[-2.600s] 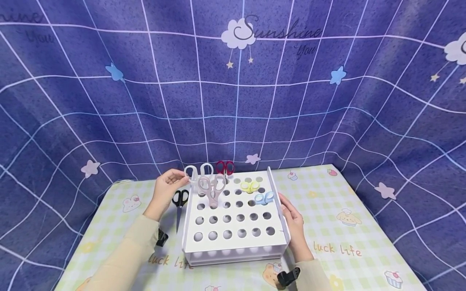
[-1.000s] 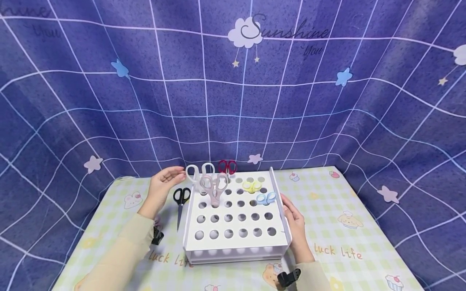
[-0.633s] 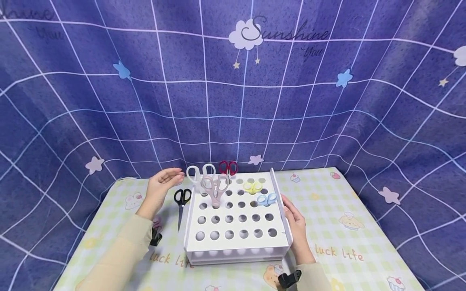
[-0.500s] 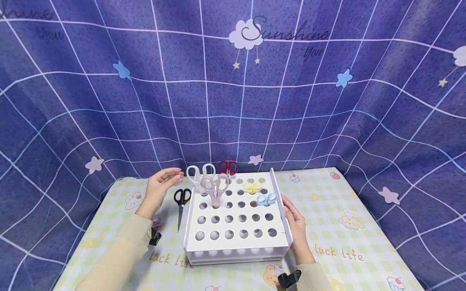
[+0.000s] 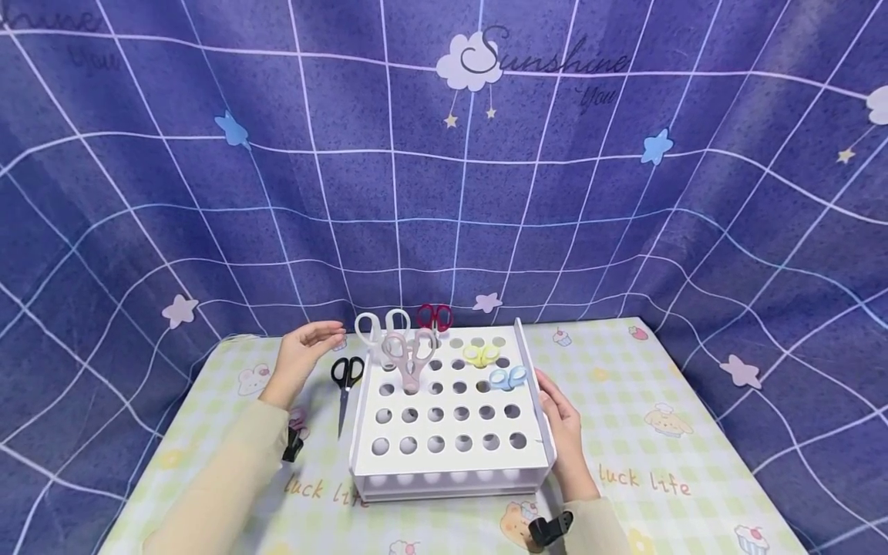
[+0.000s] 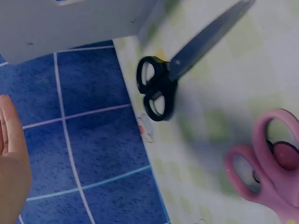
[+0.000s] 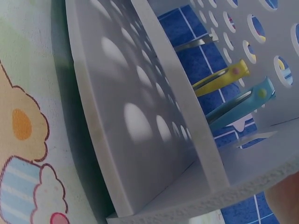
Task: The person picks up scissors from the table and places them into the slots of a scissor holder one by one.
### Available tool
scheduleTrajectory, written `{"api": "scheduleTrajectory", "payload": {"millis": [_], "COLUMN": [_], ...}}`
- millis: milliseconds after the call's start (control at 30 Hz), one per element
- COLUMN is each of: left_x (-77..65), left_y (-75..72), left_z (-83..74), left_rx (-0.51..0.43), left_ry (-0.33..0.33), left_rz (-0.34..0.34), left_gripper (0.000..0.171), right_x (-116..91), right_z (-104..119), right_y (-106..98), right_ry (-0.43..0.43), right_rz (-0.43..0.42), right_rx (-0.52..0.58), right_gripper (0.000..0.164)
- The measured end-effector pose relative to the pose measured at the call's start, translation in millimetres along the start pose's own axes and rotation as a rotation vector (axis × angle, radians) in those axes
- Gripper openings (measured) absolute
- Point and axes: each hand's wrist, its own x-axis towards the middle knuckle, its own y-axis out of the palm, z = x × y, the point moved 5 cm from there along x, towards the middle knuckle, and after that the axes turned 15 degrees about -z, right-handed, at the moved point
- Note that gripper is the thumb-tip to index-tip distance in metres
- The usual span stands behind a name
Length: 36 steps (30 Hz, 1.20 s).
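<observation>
A white rack with rows of round holes stands on the table. White scissors, greyish-pink scissors, dark red scissors, yellow scissors and light-blue scissors stand in it, handles up. My left hand is raised left of the rack, fingers relaxed and holding nothing, apart from the white handles. Black-handled scissors lie on the cloth between hand and rack. My right hand rests against the outside of the rack's right side panel; the right wrist view shows only a sliver of it.
Pink-handled scissors lie by my left wrist, partly hidden by the sleeve in the head view. A checked tablecloth covers the table. Behind and around it hangs a blue gridded curtain.
My left hand was at the white scissors' handle, then let go and drew back to the left. The white scissors stay standing in the rack. My right hand keeps its place.
</observation>
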Motion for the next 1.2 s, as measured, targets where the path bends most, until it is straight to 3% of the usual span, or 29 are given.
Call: {"api": "scheduleTrajectory", "payload": {"millis": [200, 433, 633, 833, 1200], "left_x": [2.5, 14.9, 25.1, 28.3, 33.8], "left_y": [-2.9, -6.6, -5.9, -3.7, -2.1], "left_z": [10.5, 40.7, 62.3, 72.5, 83.6], "left_rx": [0.096, 0.138, 0.240, 0.335, 0.399], "left_ry": [-0.002, 0.030, 0.049, 0.087, 0.092], "left_rz": [-0.013, -0.019, -0.020, -0.014, -0.022], "left_gripper": [0.033, 0.033, 0.031, 0.026, 0.026], "right_x": [-0.1, 0.1, 0.2, 0.4, -0.3], "right_z": [0.8, -0.8, -1.0, -0.6, -0.6], "right_y": [0.4, 2.0, 1.2, 1.5, 1.7], "right_ry": [-0.025, -0.014, -0.011, -0.013, 0.012], "right_rz": [-0.012, 0.006, 0.001, 0.002, -0.004], "right_rx": [0.000, 0.007, 0.006, 0.027, 0.031], "right_gripper": [0.039, 0.040, 0.040, 0.041, 0.040]}}
